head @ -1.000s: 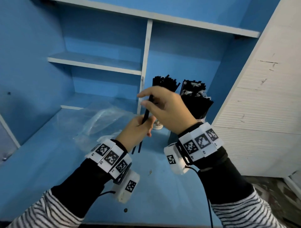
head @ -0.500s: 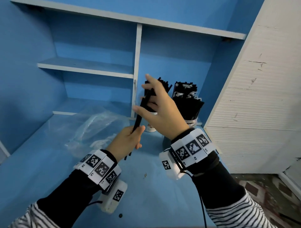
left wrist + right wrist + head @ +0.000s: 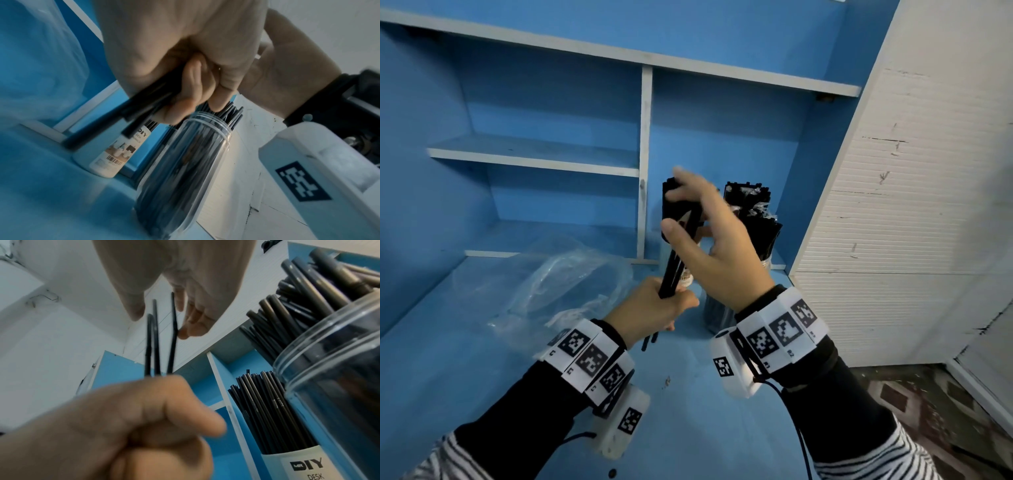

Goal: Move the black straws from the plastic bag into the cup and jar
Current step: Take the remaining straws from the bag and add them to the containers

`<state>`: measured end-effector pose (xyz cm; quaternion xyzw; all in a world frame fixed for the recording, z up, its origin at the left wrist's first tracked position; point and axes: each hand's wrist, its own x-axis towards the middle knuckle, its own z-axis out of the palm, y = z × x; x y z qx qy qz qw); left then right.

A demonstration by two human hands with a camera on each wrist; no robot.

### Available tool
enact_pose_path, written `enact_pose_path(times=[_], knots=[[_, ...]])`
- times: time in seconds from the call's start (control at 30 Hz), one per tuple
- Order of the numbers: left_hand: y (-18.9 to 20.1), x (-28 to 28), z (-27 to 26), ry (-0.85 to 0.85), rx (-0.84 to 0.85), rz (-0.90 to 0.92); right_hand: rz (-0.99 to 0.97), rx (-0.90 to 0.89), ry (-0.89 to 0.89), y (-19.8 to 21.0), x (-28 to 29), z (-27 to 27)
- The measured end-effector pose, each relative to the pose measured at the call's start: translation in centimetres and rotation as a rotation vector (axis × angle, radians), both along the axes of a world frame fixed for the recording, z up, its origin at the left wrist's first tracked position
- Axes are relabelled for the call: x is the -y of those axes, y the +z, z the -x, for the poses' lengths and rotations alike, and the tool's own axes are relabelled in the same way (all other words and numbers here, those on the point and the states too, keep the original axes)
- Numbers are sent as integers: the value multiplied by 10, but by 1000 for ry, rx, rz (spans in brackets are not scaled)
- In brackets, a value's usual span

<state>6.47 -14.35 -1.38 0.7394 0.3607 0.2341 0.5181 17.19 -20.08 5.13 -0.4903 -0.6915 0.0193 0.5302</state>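
Mid-frame, cup [image 3: 686,279] mostly hidden behind left hand [image 3: 650,310] fisting three black straws [image 3: 156,340], right hand [image 3: 714,251] loosely spread above; jar [image 3: 185,170] straw-packed.

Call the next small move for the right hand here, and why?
Probably pinch one thin black straw with the right hand and lift it out. The left hand grips three straws upright in a fist; the right fingers sit open around their tips, touching one, nothing pinched. The clear plastic jar and white paper cup stand close by, already full of straws.
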Motion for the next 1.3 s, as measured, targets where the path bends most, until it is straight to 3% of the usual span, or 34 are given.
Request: enact_pose_path(times=[0.17,0.37,0.47,0.53,0.67,0.8,0.93,1.03,1.3], knots=[[-14,-2,-3,-17,-105,67,244,225,-1,-27,-5,4],[-12,0,-6,93,-239,87,280,162,52,-27,-2,6],[3,7,-3,121,12,60,266,27,35,-17,3,2],[11,10,1,45,59,24,317,-38,-22,-13,3,-2],[23,15,3,-196,-24,10,303,205,-5,-10,2,-12],[33,21,-2,-319,73,-24,256,201,91,7,8,-25],[35,17,-18,-176,262,-148,176,201,22,39,15,-44],[22,7,-32,-7,289,-248,137,113,-39,60,22,-66],[23,-20,-68,-194,193,-140,81,29,-199,85,26,-106]])
